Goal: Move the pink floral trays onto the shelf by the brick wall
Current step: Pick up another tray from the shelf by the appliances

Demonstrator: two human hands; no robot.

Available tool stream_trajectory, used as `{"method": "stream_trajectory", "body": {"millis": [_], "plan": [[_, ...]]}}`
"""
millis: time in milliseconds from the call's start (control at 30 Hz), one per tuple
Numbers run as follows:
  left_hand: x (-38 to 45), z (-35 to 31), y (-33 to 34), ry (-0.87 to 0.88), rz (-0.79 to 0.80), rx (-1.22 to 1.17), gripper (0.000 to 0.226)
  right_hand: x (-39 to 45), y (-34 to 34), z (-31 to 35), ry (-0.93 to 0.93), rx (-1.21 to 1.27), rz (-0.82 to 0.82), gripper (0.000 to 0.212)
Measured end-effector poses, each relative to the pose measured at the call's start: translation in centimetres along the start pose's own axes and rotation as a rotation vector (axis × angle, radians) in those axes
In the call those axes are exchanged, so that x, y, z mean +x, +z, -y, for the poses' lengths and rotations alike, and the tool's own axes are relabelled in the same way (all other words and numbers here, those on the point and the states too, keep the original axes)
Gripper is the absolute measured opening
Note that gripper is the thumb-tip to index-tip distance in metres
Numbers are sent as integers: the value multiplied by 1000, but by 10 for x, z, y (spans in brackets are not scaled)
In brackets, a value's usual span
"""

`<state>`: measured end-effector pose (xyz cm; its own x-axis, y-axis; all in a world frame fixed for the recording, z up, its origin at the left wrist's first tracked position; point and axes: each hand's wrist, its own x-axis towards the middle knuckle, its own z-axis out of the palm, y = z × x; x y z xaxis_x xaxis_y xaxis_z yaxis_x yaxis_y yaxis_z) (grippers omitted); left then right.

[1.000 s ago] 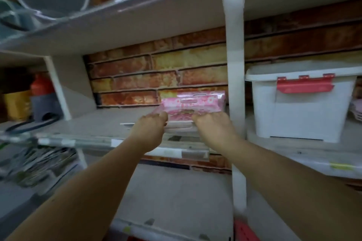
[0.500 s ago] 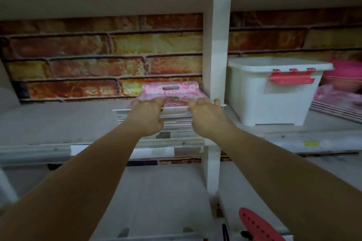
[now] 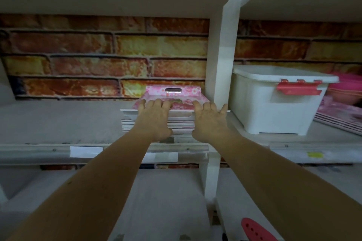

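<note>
- A person is pressing a stack of pink floral rectangular plastic trays (image 3: 172, 100) onto a pale grey shelf board (image 3: 58, 121), with the red and yellow brick wall (image 3: 98, 55) just behind it.
- The stack is sitting flat on the shelf, close beside the white upright shelf post (image 3: 221, 76), its far handle end nearly reaching the bricks.
- The left hand (image 3: 154, 121) is resting on the stack's near left edge, fingers spread and laid over the top tray's rim, the thumb seemingly tucked against the front of the stack.
- The right hand (image 3: 211, 121) is mirroring it at the near right edge, fingers splayed open across the rim, the outermost one close to the post.
- Neither hand is closing round the trays; both are lying loosely open on top, though the thumbs' hold below is hard to make out in the dim light.
- The trays are lying directly ahead of the fingertips, long axis running away from the person toward the wall, both hands about equally near.
- Any last push would probably go straight back along that axis before the hands let go.
- A white lidded plastic storage box with red clips (image 3: 278, 100) is standing in the next bay to the right, with more pink trays (image 3: 340, 115) beyond it.
</note>
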<state>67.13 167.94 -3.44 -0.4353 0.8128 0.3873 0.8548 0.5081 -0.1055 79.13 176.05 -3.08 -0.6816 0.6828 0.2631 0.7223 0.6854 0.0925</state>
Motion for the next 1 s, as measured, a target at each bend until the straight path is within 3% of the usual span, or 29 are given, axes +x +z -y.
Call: {"method": "stream_trajectory", "body": {"millis": [200, 367, 567, 833, 1000], "plan": [[8, 1, 8, 15, 17, 29, 79, 9, 3, 1, 38, 5, 58, 85], [-1, 8, 30, -6, 178, -22, 89, 9, 16, 2, 21, 47, 245, 83], [-7, -1, 12, -28, -25, -162, 74, 10, 10, -4, -94, 154, 61, 76], [-16, -36, -32, 71, -83, -254, 49, -25, -30, -31, -170, 166, -29, 63], [-20, -79, -35, 212, -110, -312, 43, -49, -32, -82, -33, 103, 10, 59]]}}
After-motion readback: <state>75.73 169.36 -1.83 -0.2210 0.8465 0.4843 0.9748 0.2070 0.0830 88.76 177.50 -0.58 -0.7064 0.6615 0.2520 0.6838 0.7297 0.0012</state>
